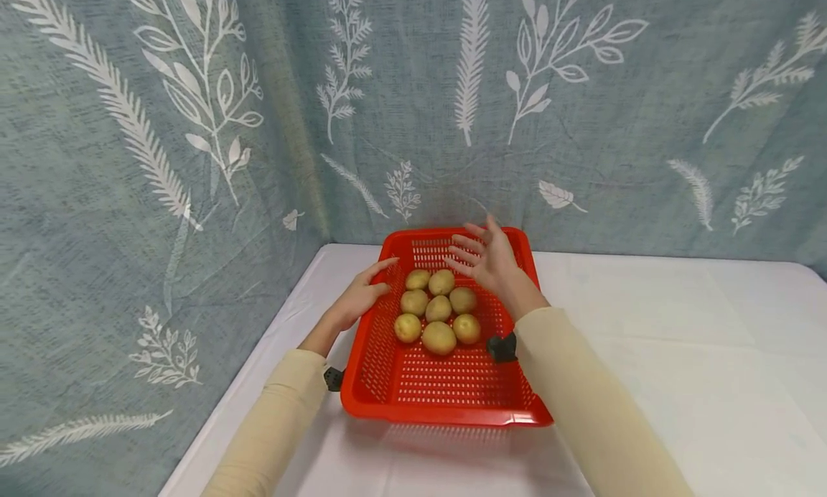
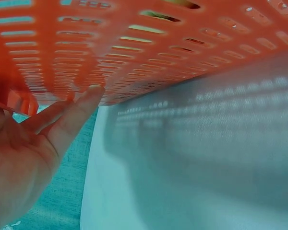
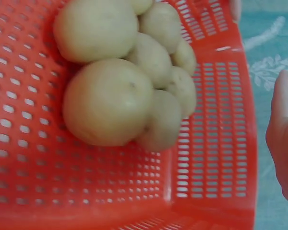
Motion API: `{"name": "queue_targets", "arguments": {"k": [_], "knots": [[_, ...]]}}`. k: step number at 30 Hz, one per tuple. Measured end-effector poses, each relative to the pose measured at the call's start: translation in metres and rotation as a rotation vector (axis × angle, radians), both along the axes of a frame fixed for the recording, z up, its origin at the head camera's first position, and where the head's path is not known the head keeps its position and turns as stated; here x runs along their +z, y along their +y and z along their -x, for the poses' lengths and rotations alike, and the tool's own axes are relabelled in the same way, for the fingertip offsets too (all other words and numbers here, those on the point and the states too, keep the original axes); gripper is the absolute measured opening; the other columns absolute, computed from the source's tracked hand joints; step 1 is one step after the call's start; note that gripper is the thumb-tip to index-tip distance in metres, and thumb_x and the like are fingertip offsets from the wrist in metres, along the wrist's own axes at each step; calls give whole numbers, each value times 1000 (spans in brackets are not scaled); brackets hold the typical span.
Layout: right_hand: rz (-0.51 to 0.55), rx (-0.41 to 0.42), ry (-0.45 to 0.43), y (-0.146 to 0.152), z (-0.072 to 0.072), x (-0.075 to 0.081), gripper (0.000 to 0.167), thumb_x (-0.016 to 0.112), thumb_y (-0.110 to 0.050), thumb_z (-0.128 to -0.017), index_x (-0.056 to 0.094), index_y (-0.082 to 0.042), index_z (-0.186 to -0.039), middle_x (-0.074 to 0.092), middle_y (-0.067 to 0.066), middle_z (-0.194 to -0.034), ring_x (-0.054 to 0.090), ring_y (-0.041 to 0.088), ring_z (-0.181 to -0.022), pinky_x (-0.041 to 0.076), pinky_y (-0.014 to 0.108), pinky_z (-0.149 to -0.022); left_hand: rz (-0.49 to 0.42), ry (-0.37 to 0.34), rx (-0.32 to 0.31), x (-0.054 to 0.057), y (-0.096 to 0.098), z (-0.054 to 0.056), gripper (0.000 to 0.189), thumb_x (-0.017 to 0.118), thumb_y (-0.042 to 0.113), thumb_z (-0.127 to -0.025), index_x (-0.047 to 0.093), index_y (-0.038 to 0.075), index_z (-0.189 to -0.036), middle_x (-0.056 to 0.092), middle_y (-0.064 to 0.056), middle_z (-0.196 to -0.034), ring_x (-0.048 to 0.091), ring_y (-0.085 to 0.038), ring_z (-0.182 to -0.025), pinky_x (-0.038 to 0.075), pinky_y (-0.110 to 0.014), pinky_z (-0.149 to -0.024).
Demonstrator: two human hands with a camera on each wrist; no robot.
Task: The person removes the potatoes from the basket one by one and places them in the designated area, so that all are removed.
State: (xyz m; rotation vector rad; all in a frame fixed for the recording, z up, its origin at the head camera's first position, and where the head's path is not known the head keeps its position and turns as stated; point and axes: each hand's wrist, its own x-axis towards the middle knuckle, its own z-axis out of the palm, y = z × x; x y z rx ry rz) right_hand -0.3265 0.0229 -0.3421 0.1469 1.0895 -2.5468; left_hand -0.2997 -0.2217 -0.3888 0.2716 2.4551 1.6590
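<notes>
A red perforated plastic basket (image 1: 452, 393) holds several yellow-brown potatoes (image 1: 439, 337), bunched toward its middle and back. My left hand (image 1: 354, 299) is at the basket's left rim, fingers and thumb extended. In the left wrist view, that hand (image 2: 29, 153) lies along the outer side of the basket wall (image 2: 149, 52); whether it bears any weight cannot be seen. Above the back right of the basket is my right hand (image 1: 494, 260), its fingers spread and holding nothing. The right wrist view shows part of this hand (image 3: 285, 139) beyond the rim, apart from the potatoes (image 3: 108, 103).
The basket stands on a white-covered table (image 1: 672, 353), which extends to the right. A blue-green cloth (image 1: 426, 87) with white leaf patterns hangs behind and to the left. Dark wrist devices (image 1: 502, 347) show at both sleeves.
</notes>
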Motion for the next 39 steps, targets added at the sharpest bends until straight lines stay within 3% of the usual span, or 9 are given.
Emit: {"name": "queue_targets", "arguments": {"k": [13, 20, 28, 31, 39], "knots": [[-8, -10, -39, -12, -2, -24, 58, 33, -45, -101, 33, -11, -148, 35, 14, -148, 34, 32, -133, 34, 44, -103, -24, -34, 0, 1, 1, 2, 58, 39, -4, -93, 28, 3, -149, 24, -20, -152, 38, -39, -126, 38, -49, -98], [-29, -16, -34, -11, 1, -30, 57, 39, -43, -101, 34, -12, -148, 37, 13, -146, 35, 33, -133, 35, 40, -102, 9, 15, 2, 1, 2, 1, 58, 40, 0, -92, 31, 8, -149, 25, -15, -152, 38, -34, -127, 36, -47, -100], [-48, -72, -35, -10, 2, -32, 55, 38, -42, -101, 37, -11, -146, 38, 15, -146, 35, 34, -132, 32, 41, -105, -12, -10, -10, 2, 2, 1, 58, 38, -1, -93, 28, 7, -150, 23, -16, -153, 37, -35, -129, 36, -48, -99], [-70, -103, -38, -9, 3, -33, 54, 38, -42, -101, 40, -10, -145, 41, 15, -144, 35, 33, -132, 31, 41, -105, -21, -21, -15, 7, 4, -1, 58, 38, -1, -94, 28, 6, -150, 23, -18, -153, 38, -37, -127, 38, -48, -98], [-184, -120, -41, -8, 2, -37, 53, 38, -42, -101, 42, -11, -144, 41, 14, -144, 37, 31, -131, 31, 40, -105, 0, -5, -13, 2, 3, 1, 57, 38, 0, -94, 29, 8, -150, 21, -12, -154, 37, -34, -129, 37, -48, -99]]}}
